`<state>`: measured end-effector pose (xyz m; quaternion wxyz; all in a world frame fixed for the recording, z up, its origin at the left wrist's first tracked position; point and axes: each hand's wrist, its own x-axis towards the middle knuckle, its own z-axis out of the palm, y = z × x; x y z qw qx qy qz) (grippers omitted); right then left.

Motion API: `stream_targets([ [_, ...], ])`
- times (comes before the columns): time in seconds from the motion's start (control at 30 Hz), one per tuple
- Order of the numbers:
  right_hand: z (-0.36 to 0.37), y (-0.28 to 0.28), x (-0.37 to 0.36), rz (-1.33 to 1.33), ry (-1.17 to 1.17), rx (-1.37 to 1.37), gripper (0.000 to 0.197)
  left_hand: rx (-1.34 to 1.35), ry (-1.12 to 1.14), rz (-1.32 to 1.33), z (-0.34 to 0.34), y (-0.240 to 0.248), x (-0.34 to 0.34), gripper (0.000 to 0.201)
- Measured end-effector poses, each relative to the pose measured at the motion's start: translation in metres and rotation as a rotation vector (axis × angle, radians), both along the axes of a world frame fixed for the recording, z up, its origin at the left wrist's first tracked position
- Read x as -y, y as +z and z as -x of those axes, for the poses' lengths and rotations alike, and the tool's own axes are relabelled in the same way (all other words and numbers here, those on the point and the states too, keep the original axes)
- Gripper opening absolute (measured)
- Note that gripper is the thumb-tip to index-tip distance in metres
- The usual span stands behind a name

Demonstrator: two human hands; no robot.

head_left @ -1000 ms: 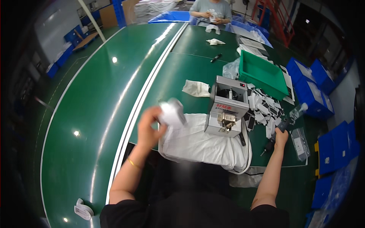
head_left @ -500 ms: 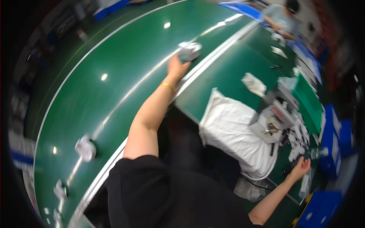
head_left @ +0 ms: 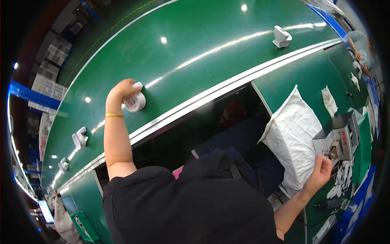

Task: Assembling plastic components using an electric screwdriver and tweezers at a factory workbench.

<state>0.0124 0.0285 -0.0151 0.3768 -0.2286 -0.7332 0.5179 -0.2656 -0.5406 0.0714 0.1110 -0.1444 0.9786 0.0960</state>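
Observation:
My left hand (head_left: 124,90) is closed around a white plastic part (head_left: 135,102) with a slotted round body and a short arm, on the green belt (head_left: 195,89) to the left. My right hand (head_left: 318,175) hovers at the right by the white woven sack (head_left: 294,130), its fingers curled in with nothing visible in them. A similar white part (head_left: 281,37) stands alone far off on the belt. Nearer the left end sit two more, one white part (head_left: 79,138) and a smaller-looking white part (head_left: 63,164).
An opened grey box (head_left: 339,140) with small metal pieces stands on the right bench beside a green tray (head_left: 364,148). White strips (head_left: 341,179) and a dark tool (head_left: 328,204) lie near it. A metal rail (head_left: 243,79) edges the belt. A co-worker (head_left: 361,49) works at far right.
My left hand has let go of the far white part and now grips another further left. My view has turned left. My right hand's fingers have curled in more.

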Motion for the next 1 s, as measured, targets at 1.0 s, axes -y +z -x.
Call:
stream_targets([
  [1.0, -0.084, 0.010, -0.113, -0.795, -0.386, 0.819, 0.061, 0.577, -1.356, -1.519, -0.166, -0.103, -0.436, 0.106],
])
